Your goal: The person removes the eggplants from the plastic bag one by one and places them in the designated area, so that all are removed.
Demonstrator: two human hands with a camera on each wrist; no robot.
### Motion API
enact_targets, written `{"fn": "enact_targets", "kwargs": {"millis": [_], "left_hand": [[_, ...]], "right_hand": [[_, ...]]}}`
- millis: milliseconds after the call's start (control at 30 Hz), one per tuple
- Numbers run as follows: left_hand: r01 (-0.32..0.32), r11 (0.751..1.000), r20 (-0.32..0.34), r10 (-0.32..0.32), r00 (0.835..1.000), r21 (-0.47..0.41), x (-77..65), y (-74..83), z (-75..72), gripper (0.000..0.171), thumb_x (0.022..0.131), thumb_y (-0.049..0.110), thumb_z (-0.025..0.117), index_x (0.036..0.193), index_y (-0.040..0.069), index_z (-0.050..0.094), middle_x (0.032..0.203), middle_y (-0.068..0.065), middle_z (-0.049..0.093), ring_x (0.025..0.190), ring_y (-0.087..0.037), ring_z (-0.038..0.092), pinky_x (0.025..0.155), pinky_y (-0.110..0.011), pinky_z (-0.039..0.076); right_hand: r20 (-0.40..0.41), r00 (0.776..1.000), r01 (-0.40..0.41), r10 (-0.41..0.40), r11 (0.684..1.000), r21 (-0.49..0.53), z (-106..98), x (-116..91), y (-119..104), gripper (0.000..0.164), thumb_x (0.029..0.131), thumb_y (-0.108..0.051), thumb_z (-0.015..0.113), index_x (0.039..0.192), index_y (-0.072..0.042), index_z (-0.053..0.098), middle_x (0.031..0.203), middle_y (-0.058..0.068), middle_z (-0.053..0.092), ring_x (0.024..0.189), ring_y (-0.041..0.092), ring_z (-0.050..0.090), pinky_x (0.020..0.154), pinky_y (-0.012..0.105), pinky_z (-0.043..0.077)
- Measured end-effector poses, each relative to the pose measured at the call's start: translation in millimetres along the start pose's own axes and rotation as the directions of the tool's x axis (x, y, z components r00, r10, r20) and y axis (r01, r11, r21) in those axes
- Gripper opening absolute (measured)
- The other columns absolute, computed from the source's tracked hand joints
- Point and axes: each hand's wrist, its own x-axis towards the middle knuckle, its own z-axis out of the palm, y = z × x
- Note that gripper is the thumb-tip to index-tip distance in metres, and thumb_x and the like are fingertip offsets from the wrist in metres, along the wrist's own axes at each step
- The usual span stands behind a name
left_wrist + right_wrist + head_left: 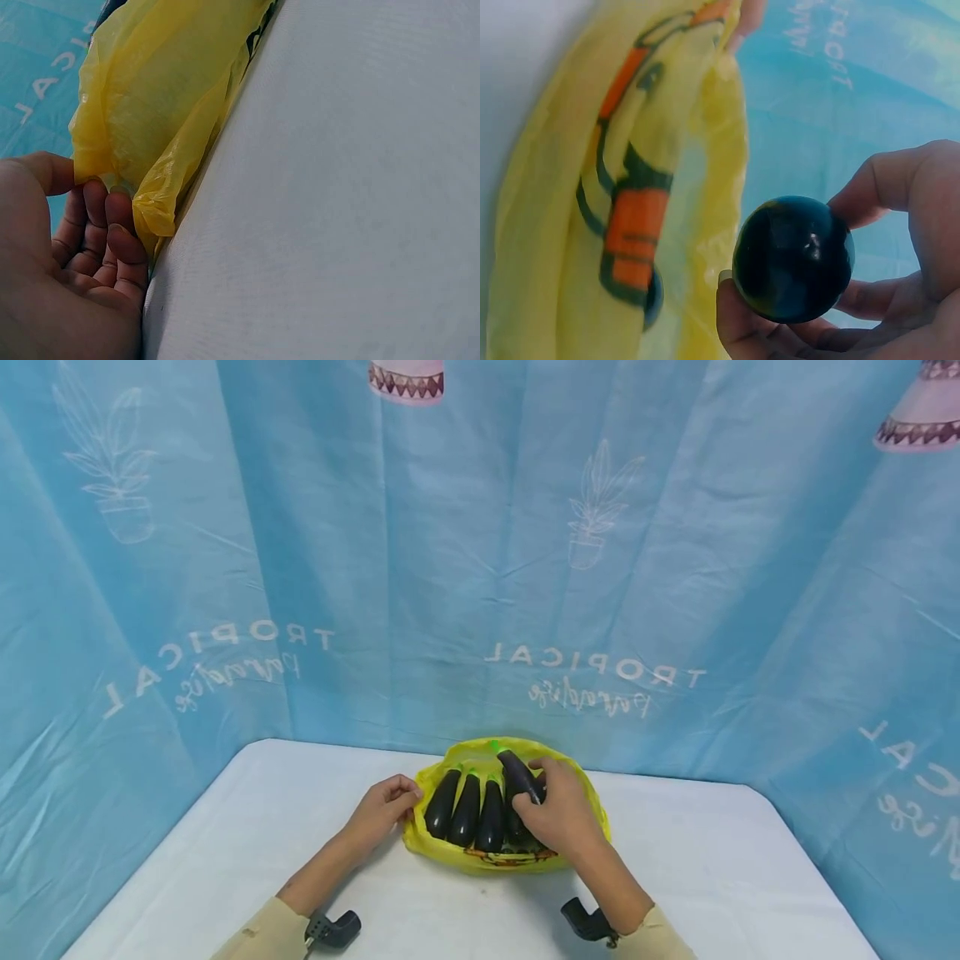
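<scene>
A yellow plastic bag lies open on the table, with several dark eggplants side by side in it, their green stems pointing to the back. My left hand pinches the bag's left edge between thumb and fingers; the left wrist view shows the thin yellow plastic at the fingertips. Over the right part of the bag, my right hand grips one eggplant, tilted above the others. Seen end-on in the right wrist view, its round glossy end sits between thumb and fingers.
A white cloth covers the table. Blue curtains with mirrored lettering stand behind it and along both sides. A black wrist device is strapped on each forearm. The bag's front carries an orange and black print.
</scene>
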Motion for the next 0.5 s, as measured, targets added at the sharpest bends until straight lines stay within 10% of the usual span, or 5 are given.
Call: {"fn": "enact_targets", "kwargs": {"millis": [500], "left_hand": [[0.008, 0.999, 0.011, -0.008, 1.000, -0.047, 1.6, -2.8, -1.6, 0.016, 0.104, 0.017, 0.065, 0.111, 0.002, 0.061, 0.089, -0.006, 0.062, 0.083, -0.023, 0.058, 0.073, -0.029, 0.053]], "right_hand": [[-0.018, 0.995, -0.097, 0.097, 0.995, 0.010, -39.7, 3.1, 23.8, 0.051, 0.093, -0.022, 0.071, 0.140, -0.005, 0.062, 0.113, 0.013, 0.070, 0.082, 0.021, 0.065, 0.067, 0.038, 0.054]]}}
